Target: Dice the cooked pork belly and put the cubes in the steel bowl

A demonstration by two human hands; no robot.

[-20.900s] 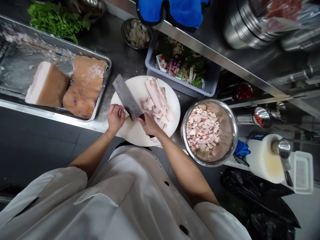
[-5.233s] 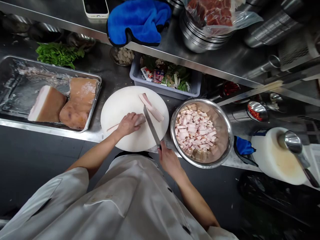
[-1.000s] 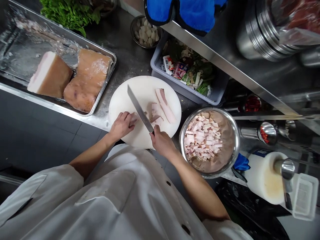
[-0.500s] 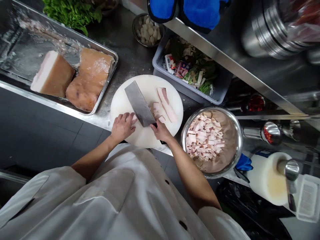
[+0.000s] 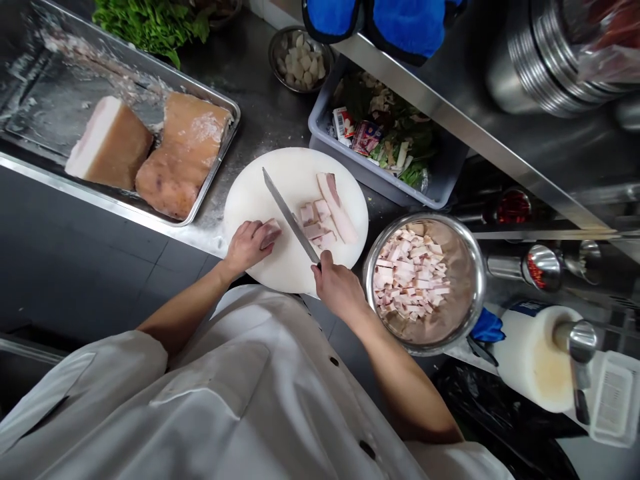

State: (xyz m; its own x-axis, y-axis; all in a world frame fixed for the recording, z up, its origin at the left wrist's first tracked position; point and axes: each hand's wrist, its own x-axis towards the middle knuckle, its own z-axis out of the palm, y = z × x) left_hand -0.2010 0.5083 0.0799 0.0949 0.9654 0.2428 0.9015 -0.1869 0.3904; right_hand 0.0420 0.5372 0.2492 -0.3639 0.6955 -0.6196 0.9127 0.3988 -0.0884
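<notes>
My right hand (image 5: 339, 285) is closed round the handle of a cleaver (image 5: 289, 212). Its blade stands edge-down over the round white cutting board (image 5: 250, 193), seen nearly edge-on. At the board's left side my left hand (image 5: 247, 245) grips a piece of pork belly (image 5: 271, 231) between thumb and fingers. Right of the blade lie several cut pork pieces (image 5: 315, 220). Beside them rests a long pork strip (image 5: 336, 207). A steel bowl (image 5: 477, 267) close to my right forearm holds many diced pork pieces (image 5: 407, 270).
A metal tray (image 5: 231, 133) at the left carries two big pork slabs (image 5: 183, 153). Behind the board are a grey bin (image 5: 350, 157) of scraps and a small bowl of white chunks (image 5: 303, 67). A steel shelf edge (image 5: 450, 110) overhangs at right. A white jug (image 5: 537, 373) stands front right.
The cleaver has turned from lying flat-faced to edge-down, and my right hand has shifted right and towards me. More cut pieces show beside the blade. My left hand still holds its piece.
</notes>
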